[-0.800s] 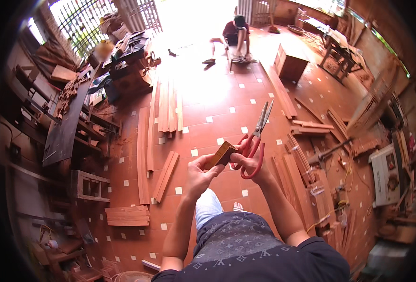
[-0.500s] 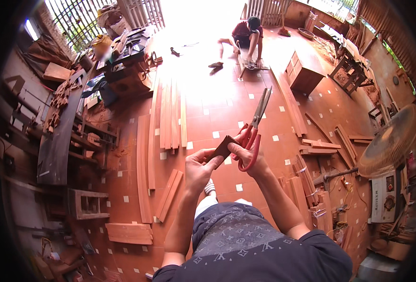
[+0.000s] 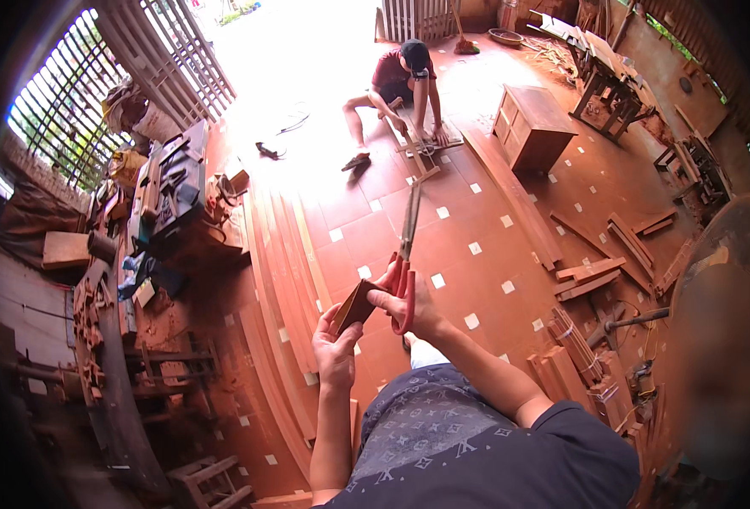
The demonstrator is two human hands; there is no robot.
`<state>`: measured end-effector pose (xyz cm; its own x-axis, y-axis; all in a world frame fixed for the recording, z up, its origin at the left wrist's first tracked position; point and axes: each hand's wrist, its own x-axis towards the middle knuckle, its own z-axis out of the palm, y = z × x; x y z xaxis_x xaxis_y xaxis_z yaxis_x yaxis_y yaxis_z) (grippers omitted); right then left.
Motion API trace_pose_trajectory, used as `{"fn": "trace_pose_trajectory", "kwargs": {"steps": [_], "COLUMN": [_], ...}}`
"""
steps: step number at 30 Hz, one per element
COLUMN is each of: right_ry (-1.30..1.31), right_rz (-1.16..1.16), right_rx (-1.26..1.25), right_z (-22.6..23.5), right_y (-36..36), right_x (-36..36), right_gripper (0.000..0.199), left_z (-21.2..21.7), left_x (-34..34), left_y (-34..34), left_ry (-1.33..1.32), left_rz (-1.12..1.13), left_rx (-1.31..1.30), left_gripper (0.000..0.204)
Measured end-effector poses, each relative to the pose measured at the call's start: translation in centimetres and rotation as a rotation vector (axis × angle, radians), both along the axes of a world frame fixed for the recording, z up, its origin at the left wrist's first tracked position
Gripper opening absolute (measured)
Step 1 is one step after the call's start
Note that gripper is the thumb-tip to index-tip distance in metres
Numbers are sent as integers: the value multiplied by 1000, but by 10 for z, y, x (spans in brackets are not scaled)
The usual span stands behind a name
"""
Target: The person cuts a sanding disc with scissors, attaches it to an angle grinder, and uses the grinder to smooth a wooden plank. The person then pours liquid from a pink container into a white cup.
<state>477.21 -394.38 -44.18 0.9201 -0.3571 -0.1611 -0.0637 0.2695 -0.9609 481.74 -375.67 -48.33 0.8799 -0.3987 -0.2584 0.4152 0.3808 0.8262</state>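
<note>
My left hand grips a folded dark brown sheet with a lighter edge, perhaps sandpaper; its exact kind is unclear. The thumb presses on the near side of it. My right hand is closed round the red handles of a large pair of scissors. Their long grey blades point away from me and look closed together. With its thumb, the right hand also touches the upper right corner of the folded sheet. Both hands are held up in front of my body, above the tiled floor.
Ahead, a person crouches over a small wooden frame. Long planks lie left of centre; a cluttered workbench stands farther left. At right are a wooden cabinet, timber pieces and a blurred fan.
My view has swung right, so the room slides left. My hands with the sheet and scissors sit lower and further left in view, and the blades now point more straight ahead.
</note>
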Motion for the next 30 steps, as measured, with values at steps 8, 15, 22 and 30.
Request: {"fn": "trace_pose_trajectory", "kwargs": {"steps": [8,15,22,30], "right_ry": [-130,-110,-47,23], "right_rz": [75,46,54,149], "right_rx": [20,-36,77,71], "right_z": [-34,-53,-62,-57], "right_y": [-67,-118,-157,-195], "right_x": [222,404,605,812], "right_gripper": [34,40,43,46], "left_z": [-33,-36,-39,-27], "left_x": [198,376,590,809], "left_y": [-62,-124,-153,-172], "left_ry": [42,63,54,9], "left_rz": [103,147,68,17], "left_rx": [-317,-249,-202,2], "left_gripper": [41,33,28,18]}}
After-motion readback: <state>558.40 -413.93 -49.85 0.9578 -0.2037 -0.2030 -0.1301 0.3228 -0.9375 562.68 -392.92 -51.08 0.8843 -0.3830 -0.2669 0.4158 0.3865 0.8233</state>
